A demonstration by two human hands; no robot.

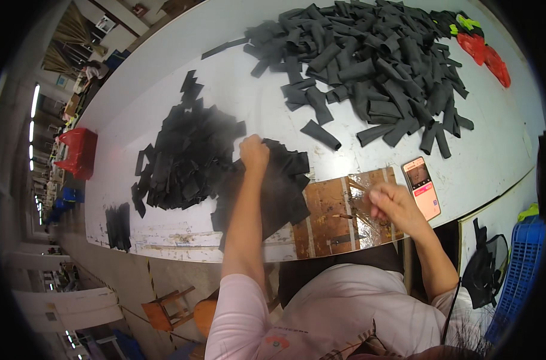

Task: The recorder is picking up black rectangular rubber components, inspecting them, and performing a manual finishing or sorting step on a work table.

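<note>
My left hand (pixel 255 152) is closed over a heap of flat black fabric pieces (pixel 267 195), at its far edge. Whatever its fingers grip there is hidden. To the right, my right hand (pixel 395 207) is curled above a worn brown board (pixel 327 207) at the table's near edge. Thin straw-coloured strands (pixel 361 207) show blurred beside its fingers; I cannot make out what it holds. On the board lies a small dark pointed tool (pixel 346 239). Left of my left hand spreads another pile of flat black pieces (pixel 186 159).
A large mound of dark grey fabric tubes (pixel 369 66) covers the far table. A lit phone (pixel 421 188) lies right of the board. Red plastic bags (pixel 484 55) sit far right. A stack of black pieces (pixel 118 227) stands left. A blue crate (pixel 519 270) is at lower right, a wooden stool (pixel 168 310) below.
</note>
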